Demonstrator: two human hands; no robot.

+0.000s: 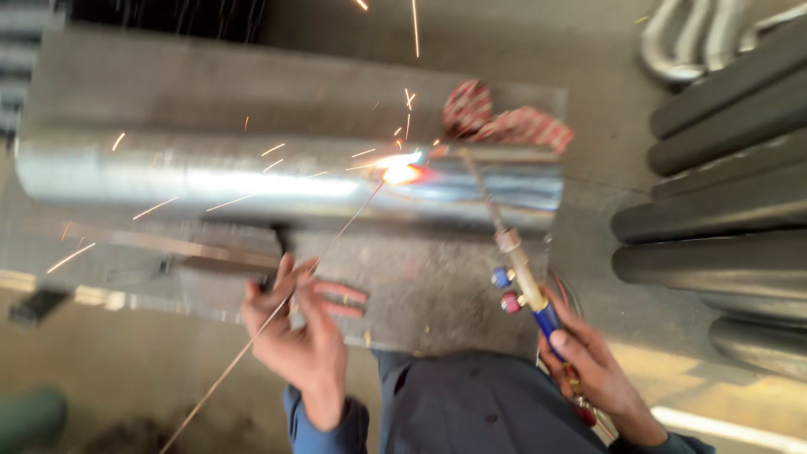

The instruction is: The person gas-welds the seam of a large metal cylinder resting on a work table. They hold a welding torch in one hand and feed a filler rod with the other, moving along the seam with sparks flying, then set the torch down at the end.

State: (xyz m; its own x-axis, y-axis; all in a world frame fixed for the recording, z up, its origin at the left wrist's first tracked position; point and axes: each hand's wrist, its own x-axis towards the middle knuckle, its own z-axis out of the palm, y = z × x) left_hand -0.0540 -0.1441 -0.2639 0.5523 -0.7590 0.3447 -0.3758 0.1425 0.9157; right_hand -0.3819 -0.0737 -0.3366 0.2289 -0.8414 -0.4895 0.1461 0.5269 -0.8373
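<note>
A shiny metal cylinder [210, 181] lies across a grey steel workbench [437, 286]. My right hand [593, 366] grips the blue handle of a gas torch [521, 273], whose thin tube reaches up to the cylinder. A bright orange flame spot [400, 173] glows on the cylinder's top, throwing sparks to the left and upward. My left hand [303, 324] pinches a thin filler rod [277, 311] that runs diagonally up to the glowing spot. The picture is motion-blurred.
Dark pipes [723, 210] are stacked at the right. A red patterned cloth or glove [504, 122] lies behind the cylinder's right end. Bent metal tubing [689, 38] sits at the top right. A flat bar [168, 248] lies under the cylinder. Concrete floor shows below.
</note>
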